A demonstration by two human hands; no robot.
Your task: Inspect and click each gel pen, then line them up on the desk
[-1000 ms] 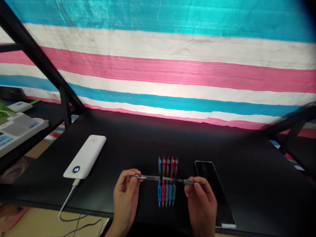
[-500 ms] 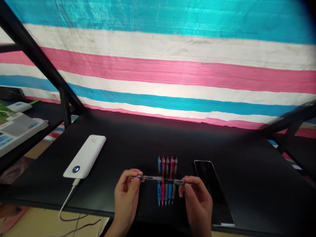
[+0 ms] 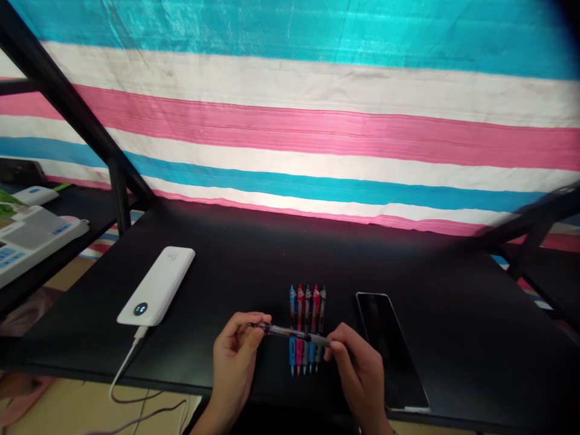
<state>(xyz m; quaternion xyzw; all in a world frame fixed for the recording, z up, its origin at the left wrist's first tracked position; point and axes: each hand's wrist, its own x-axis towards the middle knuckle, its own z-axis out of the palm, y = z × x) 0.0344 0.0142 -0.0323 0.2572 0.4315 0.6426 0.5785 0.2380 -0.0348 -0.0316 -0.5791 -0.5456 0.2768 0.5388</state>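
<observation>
A clear-barrelled pen (image 3: 285,331) with a grey grip is held crosswise between my two hands. My left hand (image 3: 236,356) pinches its clicker end between thumb and fingers. At the other end, my right hand (image 3: 360,368) is closed on the grey grip, and its fingers hide the tip. Beneath the held pen, several pens (image 3: 299,356) lie side by side on the black table (image 3: 235,260), with blue, pink and grey grips pointing toward me. The held pen crosses over their middles and hides part of them.
Right of my hands lies a dark-screened phone (image 3: 394,350). To the left is a white power bank (image 3: 158,284) with a lit display and a cable (image 3: 122,368) running off the front edge. A striped sheet (image 3: 317,139) hangs behind, between black frame bars (image 3: 81,109).
The right hand has moved slightly left and the pen's right end has dipped a little. Its fingers now cover more of the grip. The left hand has shifted slightly right.
</observation>
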